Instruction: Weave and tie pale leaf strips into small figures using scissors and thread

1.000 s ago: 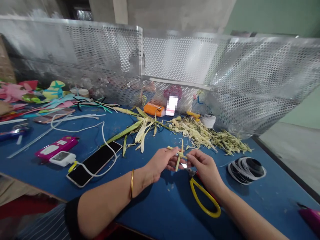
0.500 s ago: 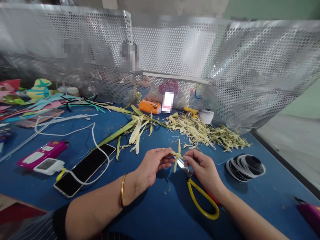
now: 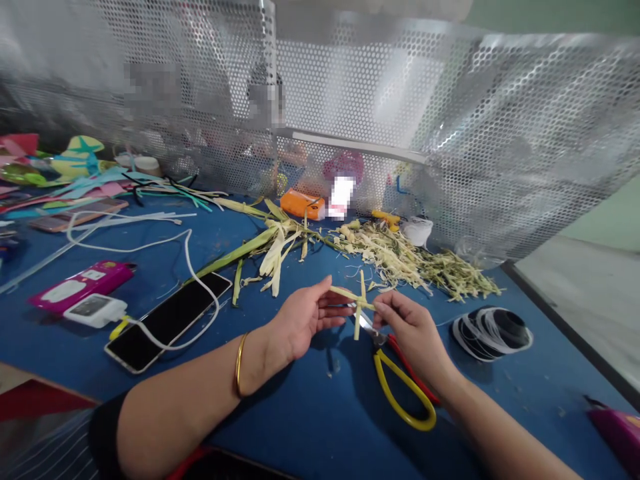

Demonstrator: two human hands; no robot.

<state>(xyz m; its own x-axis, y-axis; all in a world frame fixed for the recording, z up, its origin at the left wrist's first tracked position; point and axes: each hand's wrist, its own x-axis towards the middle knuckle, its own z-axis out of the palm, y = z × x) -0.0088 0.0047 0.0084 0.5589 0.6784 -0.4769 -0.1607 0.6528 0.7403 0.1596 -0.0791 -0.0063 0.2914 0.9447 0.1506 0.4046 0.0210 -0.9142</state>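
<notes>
A small cross of pale green corn-husk strips [image 3: 360, 302] is held up between my hands. My right hand [image 3: 407, 327] pinches the cross's right arm between thumb and fingertips. My left hand [image 3: 313, 317] has its thumb raised and fingers stretched out, with the cross's left arm over the fingers near the thumb. Below them on the blue table lie scissors [image 3: 406, 393] with one yellow and one red handle; the blades are partly hidden by the cross and my right hand. Behind my hands are whole pale husks [image 3: 275, 257] and a heap of shredded husk [image 3: 390, 253].
A spool of white thread [image 3: 493, 333] stands at right. On the left lie a black-screened phone [image 3: 170, 323], a white cable [image 3: 187, 250] and a magenta device [image 3: 83, 287]. An orange packet [image 3: 303, 203] rests near the perforated metal screen [image 3: 350, 87] at the back.
My left thumb has lifted off the cross and its fingers have opened. My right hand keeps its pinch, and the cross has tilted slightly. The view has shifted a little.
</notes>
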